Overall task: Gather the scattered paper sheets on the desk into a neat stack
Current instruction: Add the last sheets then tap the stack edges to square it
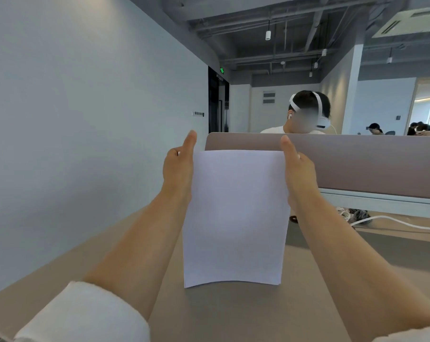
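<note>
While my left hand (178,169) and right hand (299,169) clasp the side edges of the stack of plain white paper sheets (236,213), I've got it standing upright, lower edge down at the smooth beige desk (233,317); touching or not, I can't tell. Thumbs point up on my side, fingers wrapped behind the paper, out of sight. A grey-mauve partition panel (357,164) stands just beyond.
</note>
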`<action>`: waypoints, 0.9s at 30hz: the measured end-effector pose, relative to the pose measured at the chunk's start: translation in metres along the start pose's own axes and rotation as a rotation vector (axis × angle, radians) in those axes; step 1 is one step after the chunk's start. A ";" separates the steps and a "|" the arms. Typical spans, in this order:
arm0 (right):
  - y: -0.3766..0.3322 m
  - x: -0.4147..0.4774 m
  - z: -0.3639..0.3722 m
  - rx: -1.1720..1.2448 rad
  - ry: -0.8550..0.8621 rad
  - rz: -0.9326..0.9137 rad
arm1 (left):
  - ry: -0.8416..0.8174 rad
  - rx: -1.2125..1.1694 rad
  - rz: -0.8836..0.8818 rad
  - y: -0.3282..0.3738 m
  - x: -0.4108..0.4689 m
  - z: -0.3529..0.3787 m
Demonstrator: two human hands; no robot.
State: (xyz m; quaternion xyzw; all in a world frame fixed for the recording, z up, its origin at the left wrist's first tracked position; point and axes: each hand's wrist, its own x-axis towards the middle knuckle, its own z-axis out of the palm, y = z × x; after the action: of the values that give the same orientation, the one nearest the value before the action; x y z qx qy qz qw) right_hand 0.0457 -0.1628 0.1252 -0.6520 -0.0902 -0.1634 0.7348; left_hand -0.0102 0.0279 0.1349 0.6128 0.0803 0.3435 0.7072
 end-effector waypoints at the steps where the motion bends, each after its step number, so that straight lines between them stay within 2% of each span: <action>1: -0.003 0.001 0.004 0.028 0.026 0.036 | 0.019 -0.004 -0.021 0.002 0.001 0.003; 5: -0.005 0.003 0.012 0.024 0.039 0.099 | 0.055 0.035 -0.081 0.002 0.003 0.004; 10: -0.013 0.009 0.008 -0.063 -0.018 0.150 | -0.017 0.116 -0.142 0.011 0.007 0.001; 15: -0.013 0.015 0.009 -0.090 -0.074 0.174 | -0.032 0.231 -0.123 0.011 0.011 0.005; 20: -0.011 0.018 0.006 -0.087 -0.060 0.192 | -0.034 0.219 -0.101 0.004 0.018 -0.003; 27: -0.011 0.018 0.004 -0.053 -0.097 0.057 | -0.081 0.180 -0.066 0.002 0.022 -0.003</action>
State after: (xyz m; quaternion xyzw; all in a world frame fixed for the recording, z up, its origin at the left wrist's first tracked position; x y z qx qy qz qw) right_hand 0.0590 -0.1627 0.1427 -0.6808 -0.1027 -0.1132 0.7164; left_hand 0.0041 0.0433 0.1427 0.6842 0.1021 0.2862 0.6629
